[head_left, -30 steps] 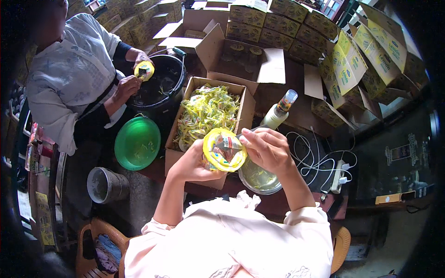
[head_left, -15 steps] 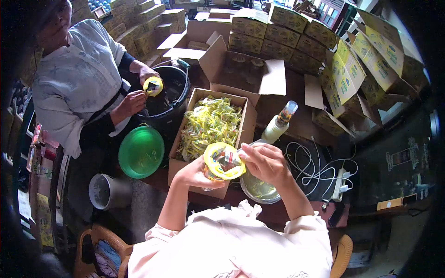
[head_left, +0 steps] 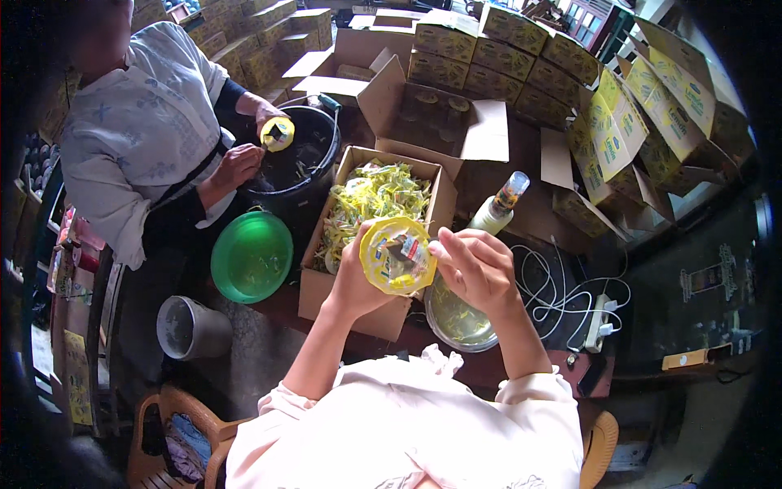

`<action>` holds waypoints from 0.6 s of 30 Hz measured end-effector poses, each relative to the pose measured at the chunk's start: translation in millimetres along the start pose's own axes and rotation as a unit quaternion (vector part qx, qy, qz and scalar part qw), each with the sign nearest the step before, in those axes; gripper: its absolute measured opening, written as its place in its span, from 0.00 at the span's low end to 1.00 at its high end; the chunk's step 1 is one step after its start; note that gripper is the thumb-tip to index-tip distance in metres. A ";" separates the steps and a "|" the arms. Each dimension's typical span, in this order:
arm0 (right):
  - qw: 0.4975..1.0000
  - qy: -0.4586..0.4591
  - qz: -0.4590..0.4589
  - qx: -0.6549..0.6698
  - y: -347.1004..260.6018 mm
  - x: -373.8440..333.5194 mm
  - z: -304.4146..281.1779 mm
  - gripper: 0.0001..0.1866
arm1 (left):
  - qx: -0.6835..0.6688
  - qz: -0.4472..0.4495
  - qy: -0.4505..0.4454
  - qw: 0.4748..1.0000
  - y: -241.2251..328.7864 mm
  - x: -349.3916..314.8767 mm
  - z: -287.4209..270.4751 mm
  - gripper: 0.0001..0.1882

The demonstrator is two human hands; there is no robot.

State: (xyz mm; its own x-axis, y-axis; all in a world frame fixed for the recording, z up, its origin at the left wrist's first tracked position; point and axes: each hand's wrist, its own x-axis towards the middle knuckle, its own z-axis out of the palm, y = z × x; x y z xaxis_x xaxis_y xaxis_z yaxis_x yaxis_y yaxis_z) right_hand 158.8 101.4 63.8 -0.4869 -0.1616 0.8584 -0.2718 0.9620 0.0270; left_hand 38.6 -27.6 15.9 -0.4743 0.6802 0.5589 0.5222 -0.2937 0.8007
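Note:
My left hand [head_left: 356, 281] is wrapped round a cup [head_left: 399, 254] with a yellow-rimmed printed film lid, held up over the near end of an open carton. The lid faces me, and its middle shows a dark and light printed patch. My right hand [head_left: 481, 269] is closed at the cup's right edge, thumb and forefinger pinched together by the rim. What sits between those fingertips, if anything, is too small to tell. Below the right hand stands a clear round bowl [head_left: 444, 326] with pale yellow bits in it.
Yellow film scraps [head_left: 379, 187] fill the carton [head_left: 354, 301]. A bottle [head_left: 493, 213] stands beyond the bowl; white cables [head_left: 554, 301] lie to its right. At left are a green basin [head_left: 252, 257], a grey bucket [head_left: 191, 326] and a black bucket [head_left: 326, 155], where a co-worker's hands [head_left: 236, 163] hold a similar cup.
My left hand has lifted the cup slightly away from me, and its lid now faces me more squarely. My right hand has moved slightly up and to the right along with it.

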 end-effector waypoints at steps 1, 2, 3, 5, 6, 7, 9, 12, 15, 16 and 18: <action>1.000 -0.009 0.005 -0.006 -0.1 -1.4 -0.4 0.24 | 0.006 0.020 0.014 1.000 0.9 2.4 1.5 0.31; 1.000 -0.011 0.007 -0.007 -0.1 -4.1 -1.0 0.24 | 0.004 0.018 0.013 1.000 3.2 2.6 1.2 0.31; 1.000 -0.010 0.009 -0.014 1.0 -6.5 -2.0 0.24 | 0.027 0.016 0.011 0.999 6.2 3.6 -0.1 0.31; 1.000 -0.014 0.012 -0.023 2.9 -8.4 -4.3 0.24 | 0.049 0.013 0.009 0.999 7.5 3.4 -1.1 0.31; 1.000 -0.014 0.012 -0.023 2.9 -7.8 -4.3 0.24 | 0.049 0.008 0.001 0.999 7.4 2.3 -1.5 0.31; 1.000 -0.015 0.010 -0.018 2.6 -6.7 -4.2 0.25 | 0.049 0.003 -0.007 0.999 7.2 1.6 -2.0 0.31; 1.000 -0.016 0.008 -0.015 1.9 -6.3 -3.5 0.25 | 0.051 0.002 -0.014 0.999 8.9 1.4 -3.8 0.31; 1.000 -0.003 0.004 -0.023 2.1 -8.9 -2.3 0.25 | 0.045 -0.003 -0.024 0.999 10.5 1.5 -3.4 0.31; 1.000 -0.012 0.008 -0.026 2.8 -11.5 -2.2 0.26 | 0.034 -0.009 -0.042 0.999 14.7 2.5 -0.6 0.31; 1.000 -0.016 0.009 -0.024 2.5 -11.5 -1.4 0.26 | 0.031 -0.010 -0.057 0.998 15.9 2.4 0.3 0.32; 1.000 -0.021 0.011 -0.021 2.8 -11.5 -0.9 0.26 | 0.048 -0.007 -0.055 0.997 13.0 1.0 2.4 0.32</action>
State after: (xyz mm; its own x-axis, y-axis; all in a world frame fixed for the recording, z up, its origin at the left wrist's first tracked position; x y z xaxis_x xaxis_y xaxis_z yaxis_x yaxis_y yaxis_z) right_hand 164.3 106.1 54.5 -0.5261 -0.1488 0.8373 -0.2256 0.9737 0.0313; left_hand 46.6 -29.1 26.3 -0.4036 0.7549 0.5169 0.5836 -0.2227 0.7809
